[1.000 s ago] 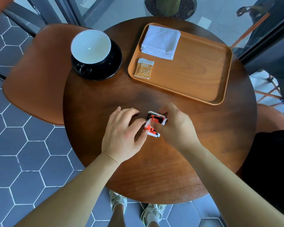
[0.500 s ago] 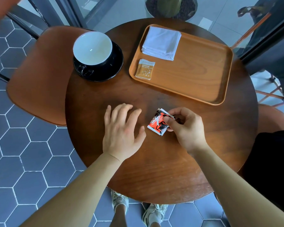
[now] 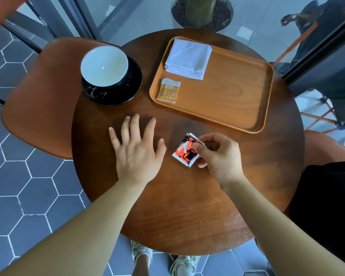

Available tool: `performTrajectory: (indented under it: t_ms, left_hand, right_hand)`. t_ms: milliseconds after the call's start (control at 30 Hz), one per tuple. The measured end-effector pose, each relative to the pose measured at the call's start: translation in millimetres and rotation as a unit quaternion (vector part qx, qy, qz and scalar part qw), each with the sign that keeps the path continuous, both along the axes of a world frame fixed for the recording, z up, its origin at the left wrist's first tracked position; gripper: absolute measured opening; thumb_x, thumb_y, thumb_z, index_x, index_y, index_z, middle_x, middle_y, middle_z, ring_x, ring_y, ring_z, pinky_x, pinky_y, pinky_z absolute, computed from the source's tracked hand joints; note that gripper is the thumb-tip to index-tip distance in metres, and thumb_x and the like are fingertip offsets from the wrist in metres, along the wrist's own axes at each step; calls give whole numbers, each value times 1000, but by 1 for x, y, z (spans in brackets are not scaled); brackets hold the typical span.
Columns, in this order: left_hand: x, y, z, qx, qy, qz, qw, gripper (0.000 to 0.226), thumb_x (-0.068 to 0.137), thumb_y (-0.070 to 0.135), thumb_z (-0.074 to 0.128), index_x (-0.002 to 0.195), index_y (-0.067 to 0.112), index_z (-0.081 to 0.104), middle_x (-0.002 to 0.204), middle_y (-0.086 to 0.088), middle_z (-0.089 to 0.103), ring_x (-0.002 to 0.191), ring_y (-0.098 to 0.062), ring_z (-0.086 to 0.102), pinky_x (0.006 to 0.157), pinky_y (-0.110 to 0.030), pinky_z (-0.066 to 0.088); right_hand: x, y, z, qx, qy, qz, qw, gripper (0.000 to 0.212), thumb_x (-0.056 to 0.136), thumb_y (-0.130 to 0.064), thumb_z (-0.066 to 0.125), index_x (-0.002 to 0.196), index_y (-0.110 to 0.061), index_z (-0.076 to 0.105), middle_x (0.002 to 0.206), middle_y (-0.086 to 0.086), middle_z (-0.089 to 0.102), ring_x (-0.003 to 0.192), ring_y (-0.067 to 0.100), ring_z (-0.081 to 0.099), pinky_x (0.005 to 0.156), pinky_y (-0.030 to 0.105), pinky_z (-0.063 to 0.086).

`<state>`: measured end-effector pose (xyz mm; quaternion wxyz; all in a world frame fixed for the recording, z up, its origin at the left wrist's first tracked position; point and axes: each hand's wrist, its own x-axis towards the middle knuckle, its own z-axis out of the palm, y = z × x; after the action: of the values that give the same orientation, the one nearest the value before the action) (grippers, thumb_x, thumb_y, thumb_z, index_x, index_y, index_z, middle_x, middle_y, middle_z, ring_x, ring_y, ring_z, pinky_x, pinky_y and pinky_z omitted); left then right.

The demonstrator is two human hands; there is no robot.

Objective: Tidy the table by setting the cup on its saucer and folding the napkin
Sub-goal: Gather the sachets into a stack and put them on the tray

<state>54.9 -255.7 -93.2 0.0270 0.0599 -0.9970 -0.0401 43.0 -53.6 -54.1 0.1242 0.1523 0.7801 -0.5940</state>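
Over the round wooden counter (image 3: 187,212) we look down on both our hands. Our right hand (image 3: 219,156) has its grip pinched on the upper corner of a red, black and white sachet (image 3: 184,154), thumb and forefinger closed on it; its lower corner looks to rest on the wood, though we cannot be sure. Our left hand (image 3: 135,152) lies flat beside it, fingers spread, holding nothing. Now the task's things: the white-lined black cup (image 3: 104,67) already sits on its black saucer (image 3: 127,88), far left, and the white napkin (image 3: 187,58) lies folded in the far corner of the wooden tray (image 3: 237,92), with a tan sachet (image 3: 168,90) just nearer us. From our grip the tray lies ahead and slightly right, so the right hand is the nearer one. We judge the sachet belongs there next, beside the tan one.
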Motion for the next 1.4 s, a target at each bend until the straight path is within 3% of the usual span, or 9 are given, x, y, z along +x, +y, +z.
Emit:
performTrajectory:
  t_ms: [100, 333, 633, 800, 967, 1033, 1133, 1267, 1400]
  left_hand:
    - [-1, 1, 1, 2, -3, 2, 1000, 57, 95, 51, 36, 146, 26, 43, 155, -16, 40, 148, -35, 30, 117, -68, 20]
    - [-1, 1, 0, 1, 6, 8, 1000, 57, 94, 51, 38, 145, 27, 46, 154, -16, 42, 147, -35, 32, 118, -67, 21]
    - [-2, 0, 0, 0, 8, 7, 1000, 57, 93, 50, 38, 145, 27, 47, 153, -16, 43, 147, -35, 33, 118, -67, 21]
    - [-1, 0, 0, 2, 3, 8, 1000, 57, 93, 50, 38, 145, 27, 47, 153, -16, 43, 147, -35, 33, 118, -67, 21]
    - [0, 0, 0, 6, 3, 8, 1000, 56, 93, 48, 38, 145, 27, 47, 153, -16, 44, 147, -35, 33, 118, -66, 20]
    - [0, 0, 1, 10, 1, 9, 1000, 56, 93, 47, 38, 144, 27, 48, 153, -16, 44, 147, -35, 33, 118, -66, 20]
    - [-2, 1, 3, 11, -7, 11, 1000, 55, 93, 45, 39, 144, 27, 49, 153, -16, 44, 147, -35, 33, 118, -66, 20]
    - [-1, 0, 5, 7, -11, 8, 1000, 56, 92, 46, 39, 144, 27, 49, 152, -16, 45, 146, -35, 34, 119, -66, 20]
    - [-2, 0, 9, 12, -24, 5, 1000, 56, 93, 45, 42, 145, 25, 49, 152, -18, 45, 146, -37, 34, 118, -67, 20]
  right_hand:
    - [-16, 0, 9, -2, 11, -15, 1000, 10, 80, -12, 78, 81, -20, 72, 70, 2, 74, 49, 10, 64, 42, 21, 49]
    - [-75, -3, 32, 14, 66, -13, 998, 10, 82, -9, 76, 84, -16, 69, 72, 6, 74, 52, 9, 66, 46, 22, 53]
    - [-136, -9, 24, 91, 43, 15, 995, 11, 85, -13, 74, 81, -21, 66, 83, 6, 75, 64, 18, 72, 59, 36, 63]
    - [-150, -11, 16, 133, 12, 37, 990, 16, 85, -14, 74, 77, -23, 64, 74, 0, 72, 70, 30, 74, 65, 46, 63]
    - [-154, -14, 11, 175, 16, 65, 982, 12, 85, -17, 74, 79, -24, 66, 79, -3, 73, 53, 17, 69, 61, 39, 63]
    - [-155, -16, 12, 186, 25, 77, 979, 8, 86, -21, 74, 92, -19, 70, 82, -5, 71, 61, 21, 71, 61, 35, 59]
    - [-154, -16, 16, 220, 43, 93, 970, 28, 85, -28, 76, 106, -12, 71, 94, 0, 72, 81, 27, 72, 77, 40, 59]
    - [-147, -7, 22, 245, 51, 100, 963, 24, 87, -28, 74, 105, -14, 70, 98, 0, 73, 83, 28, 71, 81, 43, 58]
    - [-142, -5, 26, 257, 29, 92, 962, 25, 89, -30, 72, 110, -18, 70, 96, -6, 71, 82, 23, 70, 75, 31, 55]
